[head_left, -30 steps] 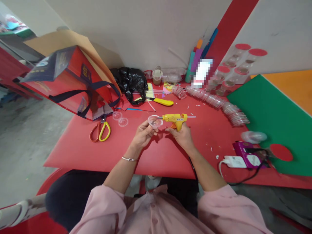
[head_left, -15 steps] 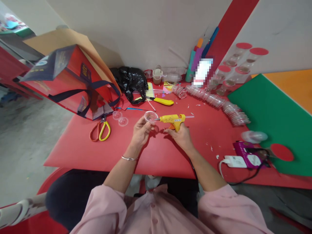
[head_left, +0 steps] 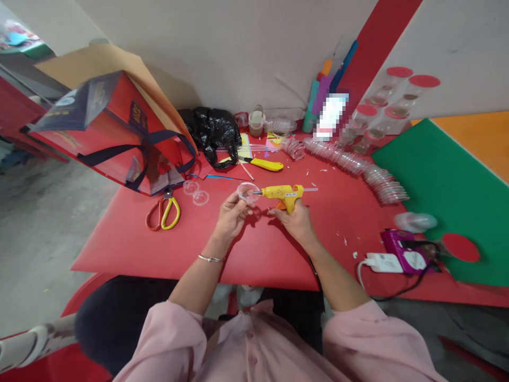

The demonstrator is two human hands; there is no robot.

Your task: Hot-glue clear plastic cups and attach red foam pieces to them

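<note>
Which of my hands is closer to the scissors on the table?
Your left. The left hand, holding a clear plastic piece, is right of the scissors, not touching them. The right hand, holding the yellow glue gun, is farther right.

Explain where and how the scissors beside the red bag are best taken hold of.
Grip the scissors by their red and yellow handle loops, coming from the person's side of the table, probably with the left hand. The loops are open and face the person, while the other end points away towards the red bag, its blades mostly out of sight.
</note>
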